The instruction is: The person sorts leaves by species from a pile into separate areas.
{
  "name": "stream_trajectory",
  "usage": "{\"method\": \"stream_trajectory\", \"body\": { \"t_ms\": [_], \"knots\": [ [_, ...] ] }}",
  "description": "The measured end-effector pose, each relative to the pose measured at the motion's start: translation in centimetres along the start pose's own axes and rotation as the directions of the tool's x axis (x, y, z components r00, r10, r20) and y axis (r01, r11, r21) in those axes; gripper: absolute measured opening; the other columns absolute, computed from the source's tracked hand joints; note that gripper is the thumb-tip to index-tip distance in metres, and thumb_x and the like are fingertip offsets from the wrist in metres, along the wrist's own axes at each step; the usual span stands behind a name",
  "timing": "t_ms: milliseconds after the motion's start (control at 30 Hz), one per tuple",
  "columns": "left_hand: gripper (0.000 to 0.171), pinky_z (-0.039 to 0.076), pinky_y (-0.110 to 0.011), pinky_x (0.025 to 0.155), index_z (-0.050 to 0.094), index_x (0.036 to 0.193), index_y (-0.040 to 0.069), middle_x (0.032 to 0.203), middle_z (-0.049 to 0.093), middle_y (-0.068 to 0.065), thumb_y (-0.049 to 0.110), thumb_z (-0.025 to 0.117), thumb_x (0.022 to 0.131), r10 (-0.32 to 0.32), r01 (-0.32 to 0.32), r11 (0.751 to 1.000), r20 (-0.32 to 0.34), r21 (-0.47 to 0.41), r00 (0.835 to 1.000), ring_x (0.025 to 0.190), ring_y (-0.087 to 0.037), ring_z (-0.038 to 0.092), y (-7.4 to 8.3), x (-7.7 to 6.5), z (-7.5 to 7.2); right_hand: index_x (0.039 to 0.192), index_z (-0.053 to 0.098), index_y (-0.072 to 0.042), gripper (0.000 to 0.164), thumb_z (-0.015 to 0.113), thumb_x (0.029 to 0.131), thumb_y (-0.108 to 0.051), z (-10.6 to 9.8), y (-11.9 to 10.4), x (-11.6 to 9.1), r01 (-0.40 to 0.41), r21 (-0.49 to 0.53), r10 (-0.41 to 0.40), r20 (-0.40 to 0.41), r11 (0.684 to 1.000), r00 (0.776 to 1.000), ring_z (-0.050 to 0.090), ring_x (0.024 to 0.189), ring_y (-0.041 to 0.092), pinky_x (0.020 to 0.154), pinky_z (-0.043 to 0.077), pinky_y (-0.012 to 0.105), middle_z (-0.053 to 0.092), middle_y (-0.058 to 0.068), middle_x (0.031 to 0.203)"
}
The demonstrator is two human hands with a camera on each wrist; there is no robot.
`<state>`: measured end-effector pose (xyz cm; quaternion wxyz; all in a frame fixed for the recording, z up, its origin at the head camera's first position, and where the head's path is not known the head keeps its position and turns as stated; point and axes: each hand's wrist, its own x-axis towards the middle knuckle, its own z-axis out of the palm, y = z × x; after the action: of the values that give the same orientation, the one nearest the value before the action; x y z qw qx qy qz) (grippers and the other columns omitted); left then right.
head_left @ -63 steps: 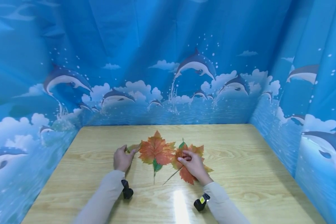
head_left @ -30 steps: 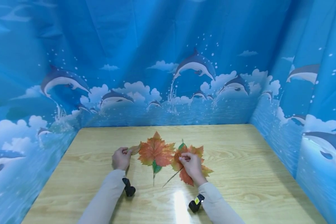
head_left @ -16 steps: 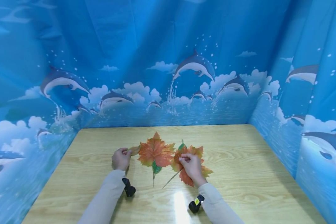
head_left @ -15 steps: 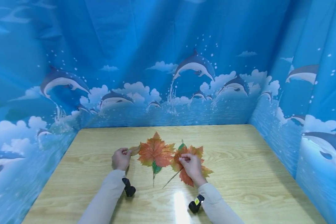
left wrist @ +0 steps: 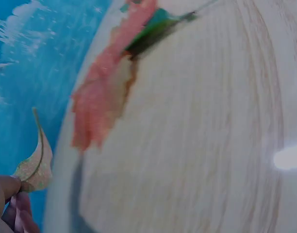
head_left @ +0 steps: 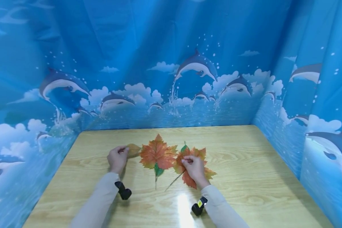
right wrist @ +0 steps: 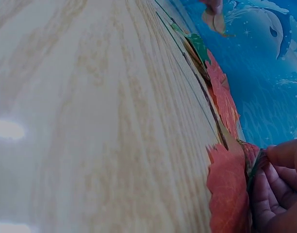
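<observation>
A small tan-brown dried leaf (head_left: 133, 149) is pinched by the left hand (head_left: 117, 159) and held just left of the big orange maple-shaped leaf (head_left: 158, 154), which lies flat on the light wood-grain table (head_left: 245, 177). The darker orange-red leaf cluster (head_left: 192, 164) right of that maple leaf is pinched by the right hand (head_left: 194, 167), fingers curled on it. Looks like mid-sorting; next, each leaf probably needs lifting clear without dragging the maple.

I can read no words, numbers, brands or signs anywhere here. The blue backdrop (head_left: 171, 63) around me carries only pictures of dolphins and clouds, with no lettering. The leaves (head_left: 158, 154) and the table (head_left: 245, 177) bear no labels that I can make out.
</observation>
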<state>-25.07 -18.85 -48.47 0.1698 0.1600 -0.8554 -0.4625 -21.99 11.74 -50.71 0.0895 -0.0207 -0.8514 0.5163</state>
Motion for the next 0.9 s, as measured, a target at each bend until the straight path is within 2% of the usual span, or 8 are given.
{"method": "stream_trajectory", "body": {
  "t_ms": [100, 233, 400, 500, 667, 800, 900],
  "knots": [
    [0.023, 0.049, -0.029, 0.065, 0.071, 0.108, 0.005, 0.099, 0.070, -0.016, 0.020, 0.065, 0.092, -0.001, 0.001, 1.000, 0.014, -0.012, 1.000, 0.084, -0.027, 0.065, 0.5, 0.1, -1.7, 0.099, 0.071, 0.004, 0.016, 0.070, 0.086, -0.007, 0.1, 0.0, 0.0, 0.000, -0.001, 0.000, -0.002, 1.000, 1.000, 0.066, 0.076, 0.019, 0.068, 0.054, 0.029, 0.069, 0.010, 0.084],
    [0.025, 0.051, -0.024, 0.061, 0.069, 0.111, 0.006, 0.102, 0.069, -0.015, 0.022, 0.063, 0.093, -0.041, 0.043, 0.998, 0.056, -0.035, 0.998, 0.080, -0.023, 0.068, 1.0, -0.4, -4.0, 0.098, 0.071, 0.003, 0.016, 0.070, 0.086, -0.008, 0.1, 0.0, 0.1, -0.007, -0.007, 0.007, -0.005, 1.000, 1.000, 0.065, 0.076, 0.019, 0.068, 0.054, 0.030, 0.070, 0.009, 0.084],
    [0.028, 0.057, -0.028, 0.070, 0.065, 0.117, 0.002, 0.103, 0.068, -0.018, 0.016, 0.061, 0.094, -0.087, 0.101, 0.985, 0.104, -0.137, 0.991, 0.076, -0.012, 0.069, 0.5, -1.1, -6.3, 0.098, 0.071, 0.001, 0.016, 0.070, 0.087, -0.010, 0.1, 0.0, 0.0, -0.011, -0.025, 0.011, -0.009, 1.000, 1.000, 0.066, 0.076, 0.018, 0.068, 0.054, 0.031, 0.070, 0.008, 0.084],
    [0.029, 0.056, -0.025, 0.072, 0.063, 0.119, -0.003, 0.104, 0.066, -0.021, 0.011, 0.060, 0.093, -0.103, 0.124, 0.972, 0.110, -0.197, 0.989, 0.071, -0.004, 0.067, -0.2, -1.5, -7.4, 0.099, 0.071, 0.001, 0.016, 0.070, 0.087, -0.010, 0.1, 0.0, 0.0, -0.013, -0.026, 0.012, -0.008, 1.000, 1.000, 0.066, 0.076, 0.019, 0.067, 0.054, 0.031, 0.070, 0.008, 0.084],
    [0.030, 0.055, -0.020, 0.069, 0.061, 0.119, -0.008, 0.104, 0.066, -0.019, 0.009, 0.060, 0.094, -0.129, 0.144, 0.973, 0.096, -0.182, 0.987, 0.068, 0.000, 0.066, -1.4, -2.5, -9.0, 0.098, 0.071, 0.002, 0.016, 0.070, 0.087, -0.010, 0.3, 0.1, 0.0, -0.012, -0.021, 0.012, -0.008, 1.000, 1.000, 0.066, 0.076, 0.019, 0.067, 0.054, 0.030, 0.070, 0.009, 0.084],
    [0.032, 0.054, -0.017, 0.066, 0.063, 0.118, -0.005, 0.096, 0.071, -0.010, 0.016, 0.061, 0.094, -0.176, 0.184, 0.975, 0.079, -0.122, 0.981, 0.068, 0.002, 0.065, -2.4, -3.3, -10.0, 0.097, 0.071, 0.001, 0.015, 0.070, 0.086, -0.009, 0.2, 0.0, -0.1, -0.014, -0.012, 0.014, -0.011, 1.000, 1.000, 0.066, 0.077, 0.020, 0.068, 0.054, 0.030, 0.070, 0.009, 0.084],
    [0.031, 0.053, -0.016, 0.065, 0.064, 0.116, -0.005, 0.091, 0.072, -0.005, 0.016, 0.063, 0.093, -0.201, 0.207, 0.971, 0.065, -0.117, 0.977, 0.068, 0.002, 0.065, -3.2, -3.9, -10.5, 0.097, 0.072, 0.001, 0.015, 0.070, 0.086, -0.009, 0.2, 0.0, -0.2, -0.021, 0.000, 0.021, -0.012, 1.000, 1.000, 0.066, 0.077, 0.020, 0.068, 0.054, 0.030, 0.070, 0.009, 0.084]
  ]
}}
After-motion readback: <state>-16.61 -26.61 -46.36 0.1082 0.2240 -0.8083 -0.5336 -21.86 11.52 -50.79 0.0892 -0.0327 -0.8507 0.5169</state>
